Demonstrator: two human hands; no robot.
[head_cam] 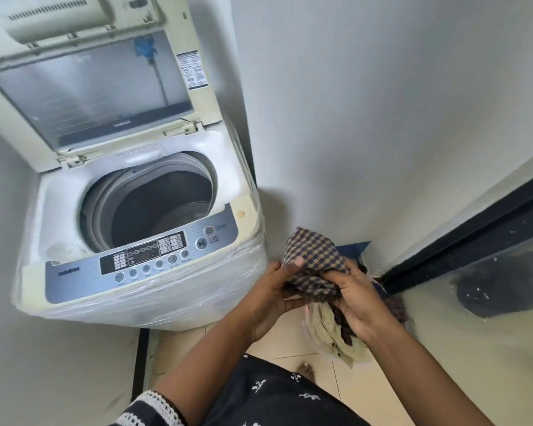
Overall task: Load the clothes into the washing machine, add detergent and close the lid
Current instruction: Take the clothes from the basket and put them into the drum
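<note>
Early on: lid (90,87) up, drum (154,207) looks empty, left hand (274,290) & right hand (357,305) both gripping checked cloth (314,265); rest of pile (336,336), detergent, lid-closing still to do.

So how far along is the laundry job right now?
Just starting. The washing machine lid is up, and no clothes show in the drum. Both hands, left hand and right hand, hold a checked cloth above the clothes pile on the floor. Still left: loading everything, adding detergent (none visible) and closing the lid.
</note>
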